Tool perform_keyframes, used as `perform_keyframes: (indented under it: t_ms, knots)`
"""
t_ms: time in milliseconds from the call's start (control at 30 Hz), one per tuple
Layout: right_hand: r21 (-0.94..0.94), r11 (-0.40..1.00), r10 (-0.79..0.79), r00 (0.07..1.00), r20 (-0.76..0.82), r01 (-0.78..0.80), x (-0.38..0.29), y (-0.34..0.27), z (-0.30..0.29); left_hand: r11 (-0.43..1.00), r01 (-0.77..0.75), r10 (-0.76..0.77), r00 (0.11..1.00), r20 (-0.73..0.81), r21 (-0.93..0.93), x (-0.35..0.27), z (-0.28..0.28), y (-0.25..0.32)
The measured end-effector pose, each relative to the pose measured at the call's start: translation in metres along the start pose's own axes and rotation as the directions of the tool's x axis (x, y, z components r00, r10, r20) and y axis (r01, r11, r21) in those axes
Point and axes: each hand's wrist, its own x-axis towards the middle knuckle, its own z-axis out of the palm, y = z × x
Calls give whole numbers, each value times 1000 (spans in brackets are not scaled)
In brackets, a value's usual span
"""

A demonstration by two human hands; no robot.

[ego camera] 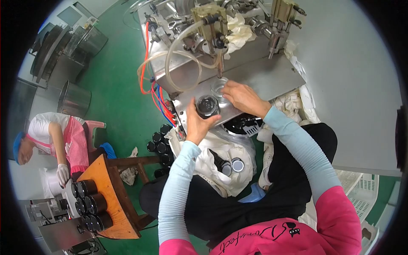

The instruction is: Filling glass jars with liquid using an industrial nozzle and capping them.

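My left hand [200, 122] is curled around a glass jar [207, 106] filled with something dark and glossy, at the near edge of a steel filling machine's platform [255, 86]. Just beyond it, the fingers of my right hand [244, 97] grip the side of a clear glass jar [219, 87]. That jar sits beneath the filling nozzle [220, 68], whose tip is at its mouth. It looks clear inside, though my fingers cover part of it.
A second nozzle [272, 47] stands to the right. Clear tubing [169, 63] loops at the left. Below lies a white bag [204, 149] with lids [237, 165]. Black jars [95, 204] crowd a wooden stool [118, 204]; a person [63, 137] works beyond it.
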Motion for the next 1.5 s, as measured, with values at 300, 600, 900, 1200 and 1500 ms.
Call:
perform_keyframes:
  t_ms: [300, 600, 900, 1200, 1500]
  knots:
    - [215, 977, -145, 736, 661, -1, -60, -13, 66, 1000, -2, 5, 967, -256, 14, -9, -137, -27]
    - [-290, 910, -62, 788, 612, 297, -249, 10, 215, 679, 612, -548, 790, 275, -406, -23, -113, -88]
    - [-151, 988, 137, 692, 709, -42, -201, 24, 221, 558, 706, -551, 708, 441, -436, -10, -93, -86]
    - [88, 723, 443, 558, 702, -685, -172, 15, 180, 854, 506, -483, 857, 179, -120, -6, -96, -78]
    - [598, 43, 610, 495, 619, -800, -165, 14, 145, 984, 8, -12, 1000, -20, -179, -15, -46, -2]
